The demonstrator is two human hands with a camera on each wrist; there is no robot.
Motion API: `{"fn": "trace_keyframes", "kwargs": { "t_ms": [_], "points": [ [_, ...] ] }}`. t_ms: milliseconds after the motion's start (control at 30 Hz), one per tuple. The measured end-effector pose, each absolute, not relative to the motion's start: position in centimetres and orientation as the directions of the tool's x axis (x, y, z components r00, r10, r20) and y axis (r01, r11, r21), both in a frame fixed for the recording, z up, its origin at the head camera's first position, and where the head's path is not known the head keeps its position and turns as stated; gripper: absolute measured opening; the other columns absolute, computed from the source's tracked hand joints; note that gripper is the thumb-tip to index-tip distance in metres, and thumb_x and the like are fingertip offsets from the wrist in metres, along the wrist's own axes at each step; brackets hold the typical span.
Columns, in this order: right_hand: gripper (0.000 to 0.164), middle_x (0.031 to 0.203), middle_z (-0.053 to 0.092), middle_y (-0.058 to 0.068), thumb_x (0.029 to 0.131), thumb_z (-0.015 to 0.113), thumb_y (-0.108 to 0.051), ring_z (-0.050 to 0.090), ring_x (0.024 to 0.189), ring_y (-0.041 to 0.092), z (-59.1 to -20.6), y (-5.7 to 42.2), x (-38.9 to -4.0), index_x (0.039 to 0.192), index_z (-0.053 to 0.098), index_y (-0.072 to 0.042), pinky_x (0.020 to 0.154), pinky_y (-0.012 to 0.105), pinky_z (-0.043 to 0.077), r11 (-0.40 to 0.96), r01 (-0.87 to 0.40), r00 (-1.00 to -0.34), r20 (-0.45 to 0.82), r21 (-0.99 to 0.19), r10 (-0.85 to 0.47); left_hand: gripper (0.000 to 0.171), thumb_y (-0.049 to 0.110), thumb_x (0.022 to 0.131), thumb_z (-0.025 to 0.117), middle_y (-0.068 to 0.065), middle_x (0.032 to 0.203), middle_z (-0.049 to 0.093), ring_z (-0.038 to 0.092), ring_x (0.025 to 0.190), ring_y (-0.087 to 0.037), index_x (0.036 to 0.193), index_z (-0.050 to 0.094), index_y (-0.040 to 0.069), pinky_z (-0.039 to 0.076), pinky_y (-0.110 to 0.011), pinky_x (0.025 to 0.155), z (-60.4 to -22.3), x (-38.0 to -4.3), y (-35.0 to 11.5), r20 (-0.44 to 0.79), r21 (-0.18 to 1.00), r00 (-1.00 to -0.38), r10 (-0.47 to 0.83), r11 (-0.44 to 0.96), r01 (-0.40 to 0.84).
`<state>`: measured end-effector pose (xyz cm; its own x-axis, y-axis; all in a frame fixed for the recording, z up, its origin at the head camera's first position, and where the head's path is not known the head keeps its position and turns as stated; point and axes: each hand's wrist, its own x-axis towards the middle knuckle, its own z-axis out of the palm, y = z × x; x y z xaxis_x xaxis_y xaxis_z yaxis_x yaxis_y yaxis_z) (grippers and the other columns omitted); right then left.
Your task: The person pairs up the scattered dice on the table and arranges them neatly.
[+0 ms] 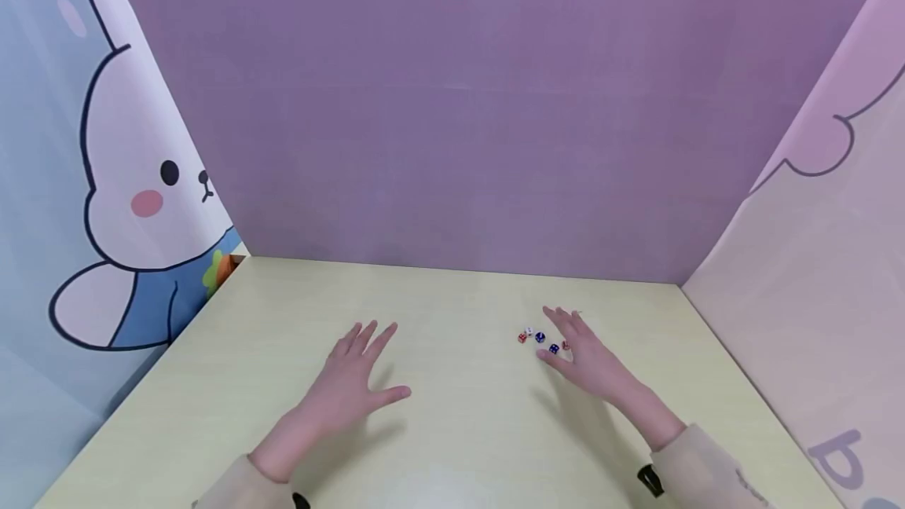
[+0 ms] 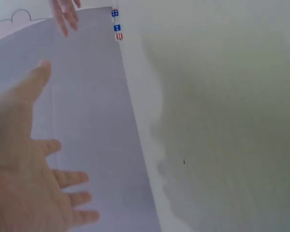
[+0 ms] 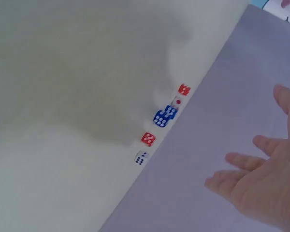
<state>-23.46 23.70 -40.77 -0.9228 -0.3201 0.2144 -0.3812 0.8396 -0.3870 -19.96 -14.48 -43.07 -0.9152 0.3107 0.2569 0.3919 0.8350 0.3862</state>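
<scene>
Several small dice lie close together on the pale tabletop, right of the middle in the head view. In the right wrist view they form a loose row: a red die (image 3: pixel 184 90), a white die (image 3: pixel 177 101), two blue dice (image 3: pixel 160 119) side by side, another red die (image 3: pixel 148 139) and another white die (image 3: pixel 141 157). My right hand (image 1: pixel 592 358) hovers over the right end of this group, fingers extended, holding nothing. Off to the left, my left hand (image 1: pixel 345 385) hangs above the table with fingers spread and thumb out, also holding nothing.
The pale table (image 1: pixel 459 430) ends at a purple backdrop (image 1: pixel 452 116) behind. A cartoon-printed curtain (image 1: pixel 141 132) hangs along the left side, and a pink printed curtain (image 1: pixel 820 297) borders the right. Both hands cast shadows on the tabletop.
</scene>
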Motion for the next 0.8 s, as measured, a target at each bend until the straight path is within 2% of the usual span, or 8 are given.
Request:
{"fn": "trace_keyframes", "kwargs": {
  "t_ms": [233, 333, 567, 800],
  "points": [
    [0.071, 0.143, 0.041, 0.021, 0.088, 0.067, -0.03, 0.038, 0.13, 0.043, -41.1, 24.1, -27.4, 0.145, 0.033, -0.003, 0.104, 0.056, 0.032, 0.799, -0.395, -0.918, 0.178, -0.454, -0.354, 0.094, 0.062, 0.077, 0.065, -0.006, 0.154, 0.026, 0.023, 0.14, -0.033, 0.151, 0.019, 0.026, 0.028, -0.059, 0.104, -43.1, -21.9, -14.7, 0.104, 0.638, -0.915, 0.39, 0.68, 0.362],
    [0.067, 0.141, 0.045, 0.019, 0.088, 0.067, -0.025, 0.041, 0.129, 0.04, -41.6, 24.2, -28.7, 0.143, 0.036, -0.002, 0.103, 0.053, 0.035, 0.789, -0.389, -0.92, 0.158, -0.476, -0.359, 0.092, 0.057, 0.078, 0.068, -0.004, 0.153, 0.028, 0.026, 0.138, -0.031, 0.151, 0.02, 0.027, 0.028, -0.057, 0.105, -43.5, -23.0, -14.9, 0.076, 0.707, -0.898, 0.432, 0.612, 0.354],
    [0.054, 0.137, 0.05, 0.017, 0.088, 0.066, -0.019, 0.047, 0.121, 0.044, -42.6, 24.0, -30.6, 0.137, 0.047, -0.004, 0.097, 0.052, 0.041, 0.766, -0.37, -0.922, 0.109, -0.526, -0.371, 0.085, 0.044, 0.082, 0.07, -0.009, 0.143, 0.043, 0.041, 0.128, -0.027, 0.15, 0.02, 0.03, 0.035, -0.048, 0.102, -44.6, -25.3, -15.6, 0.039, 0.811, -0.858, 0.511, 0.486, 0.326],
    [0.046, 0.119, 0.061, 0.019, 0.085, 0.069, -0.014, 0.056, 0.11, 0.04, -43.7, 24.3, -31.7, 0.127, 0.056, 0.0, 0.094, 0.053, 0.042, 0.801, -0.349, -0.929, 0.068, -0.486, -0.364, 0.079, 0.034, 0.086, 0.068, -0.012, 0.131, 0.054, 0.056, 0.108, -0.023, 0.149, 0.024, 0.018, 0.045, -0.037, 0.09, -45.0, -26.7, -16.6, -0.001, 0.848, -0.822, 0.57, 0.436, 0.301]
  ]
}}
